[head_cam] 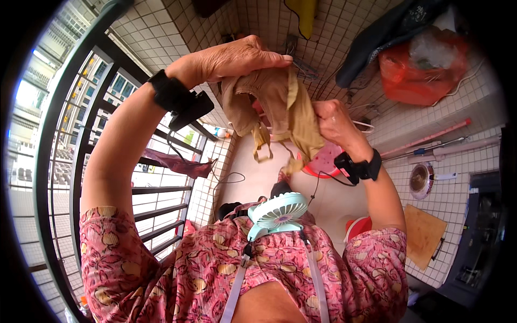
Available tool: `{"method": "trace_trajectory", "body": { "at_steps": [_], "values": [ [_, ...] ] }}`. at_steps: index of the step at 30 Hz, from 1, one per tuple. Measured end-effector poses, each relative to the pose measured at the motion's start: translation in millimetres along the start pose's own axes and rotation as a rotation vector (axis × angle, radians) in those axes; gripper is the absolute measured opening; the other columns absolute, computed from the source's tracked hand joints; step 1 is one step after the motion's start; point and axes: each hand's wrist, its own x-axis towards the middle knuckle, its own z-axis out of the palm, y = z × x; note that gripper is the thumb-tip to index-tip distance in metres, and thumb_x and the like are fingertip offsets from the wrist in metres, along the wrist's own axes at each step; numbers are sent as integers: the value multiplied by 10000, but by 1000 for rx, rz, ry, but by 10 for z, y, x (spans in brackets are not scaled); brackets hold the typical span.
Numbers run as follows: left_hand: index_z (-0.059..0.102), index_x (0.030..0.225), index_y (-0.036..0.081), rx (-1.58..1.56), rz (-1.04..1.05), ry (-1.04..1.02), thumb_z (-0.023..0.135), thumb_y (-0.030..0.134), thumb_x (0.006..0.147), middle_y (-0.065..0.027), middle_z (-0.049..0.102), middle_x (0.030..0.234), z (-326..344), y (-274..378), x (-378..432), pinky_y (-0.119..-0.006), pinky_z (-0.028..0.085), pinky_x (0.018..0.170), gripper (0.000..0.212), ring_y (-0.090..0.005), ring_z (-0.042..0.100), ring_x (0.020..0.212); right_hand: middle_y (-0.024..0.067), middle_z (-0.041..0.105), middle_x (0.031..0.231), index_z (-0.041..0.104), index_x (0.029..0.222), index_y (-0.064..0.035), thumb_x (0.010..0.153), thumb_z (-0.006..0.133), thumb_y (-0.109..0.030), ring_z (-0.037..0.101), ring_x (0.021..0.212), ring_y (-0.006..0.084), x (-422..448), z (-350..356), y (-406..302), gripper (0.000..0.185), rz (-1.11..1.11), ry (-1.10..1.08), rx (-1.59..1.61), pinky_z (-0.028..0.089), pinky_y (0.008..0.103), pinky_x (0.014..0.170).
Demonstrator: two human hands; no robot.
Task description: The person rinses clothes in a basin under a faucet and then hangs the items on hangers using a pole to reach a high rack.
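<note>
A beige and mustard-yellow cloth garment [278, 101] with straps hangs between my two hands in the upper middle. My left hand [242, 58] grips its upper edge, thumb pointing right; the fingertips are hidden behind it. At the garment's right side my right hand [335, 121] is closed on the yellow cloth. A metal wire hanger [305, 68] shows just behind the garment, to the right of my left thumb; whether it touches the cloth I cannot tell. Below hangs a mint-green portable fan [278, 214] on a neck strap, in front of my chest.
Black metal railings [161, 189] line the left side, with a dark red cloth [177, 161] hanging there. A red basin [323, 159] stands on the floor. A red plastic bag [420, 72] hangs upper right, above poles; a wooden board [424, 236] is on the tiled wall at right.
</note>
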Motion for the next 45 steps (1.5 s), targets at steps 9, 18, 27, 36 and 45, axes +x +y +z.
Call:
{"method": "trace_trajectory", "body": {
  "at_steps": [9,18,27,36,45],
  "values": [
    [482,1220,11,-1016,-434,-48,272,550,935,-48,632,914,894,-141,-493,-263,479,781,645,-135,588,817,131,525,545,589,702,45,735,515,-5,523,526,105,-678,-99,-284,96,253,-59,597,424,270,495],
    [604,1017,-70,-1041,-315,36,532,231,907,-89,635,950,1316,-392,-712,-279,490,818,328,-130,602,860,102,578,586,602,757,61,756,517,-43,530,555,123,-816,-278,-121,134,320,7,511,440,278,540],
    [592,923,-51,-1112,-321,360,547,199,899,-82,629,864,1746,203,-143,-259,518,694,255,-126,614,754,105,603,936,612,950,34,835,523,-56,601,787,204,-1194,-652,91,171,413,671,119,477,290,684],
    [607,706,-13,-952,-312,457,595,147,850,-34,596,688,2325,851,768,-218,458,552,215,-82,555,617,143,610,928,591,997,-44,670,663,-54,601,807,296,-1568,-1096,858,336,192,762,154,478,346,707],
    [540,690,-27,-48,222,539,583,36,658,-26,527,646,2360,751,821,-229,429,557,84,-116,516,609,65,645,933,598,1033,36,727,624,-46,611,821,129,-2159,-1824,911,318,443,223,1301,481,241,761]
  ]
}}
